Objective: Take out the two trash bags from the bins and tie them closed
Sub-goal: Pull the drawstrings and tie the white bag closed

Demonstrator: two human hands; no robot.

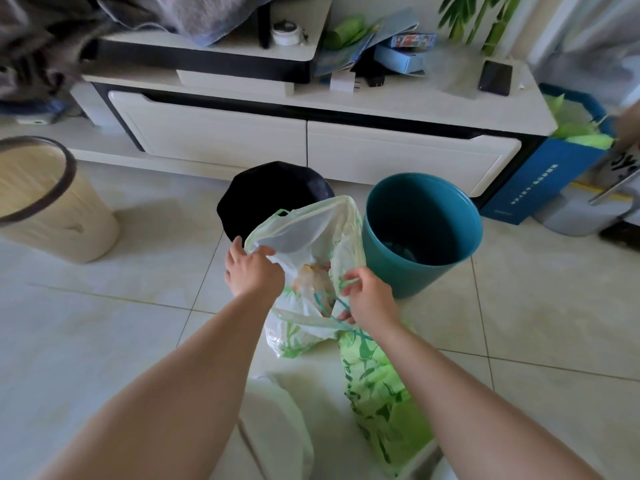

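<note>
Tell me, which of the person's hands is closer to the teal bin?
Right. The right hand pinches the trash bag by its drawstring, just beside the teal bin. The left hand grips the bag's opposite rim, nearer the black bin.

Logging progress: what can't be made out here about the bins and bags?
Head view only.
Black bin: interior dark, front covered by the held trash bag; liner cannot be told.
Teal bin: dim shape at the bottom, too dark to identify.
Pale bag on the floor: partly behind the left forearm, cut by the lower edge; knot unknown.
Beige bin: cut by the left edge.
</note>
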